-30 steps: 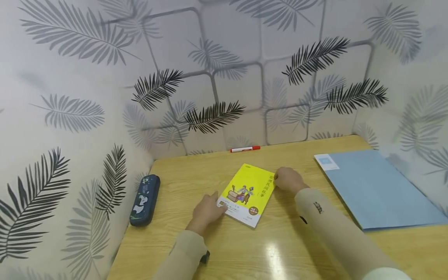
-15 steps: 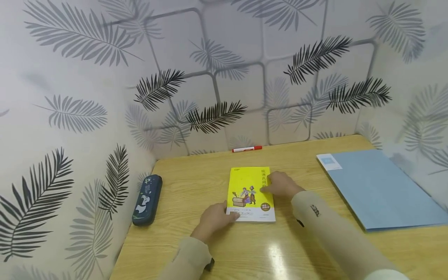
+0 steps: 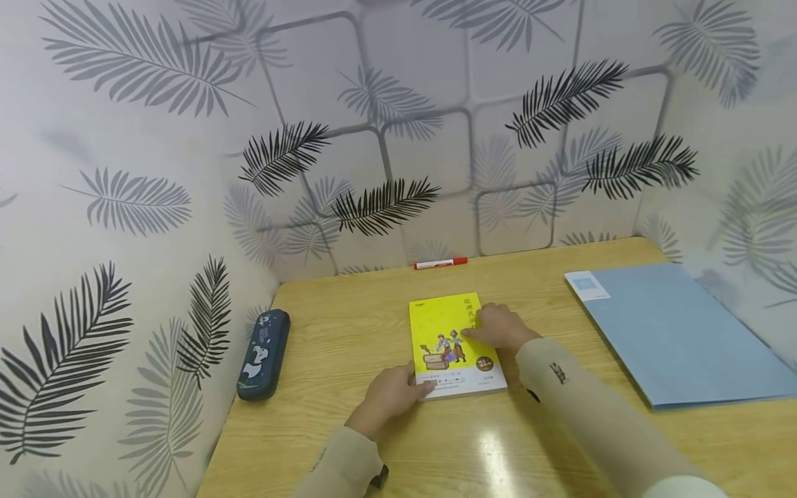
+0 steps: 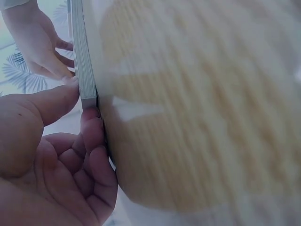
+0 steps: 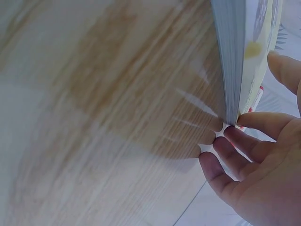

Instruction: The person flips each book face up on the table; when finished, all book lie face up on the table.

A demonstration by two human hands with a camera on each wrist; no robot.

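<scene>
Yellow book (image 3: 450, 342), mid-desk toward the near edge: vertical Chinese title down the cover's right side, partly under the right hand (image 3: 498, 326), too small to read. Small print along the cover's bottom, illegible. Blue folder (image 3: 672, 332) at the right edge: white corner label, unreadable. Red marker (image 3: 441, 263) at the far edge: nothing legible.

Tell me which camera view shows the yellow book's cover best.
The head view: the yellow book lies flat, its whole cover visible between the left hand and right hand. The left wrist view shows only its page edge; the right wrist view shows page edges plus a cover sliver.
</scene>
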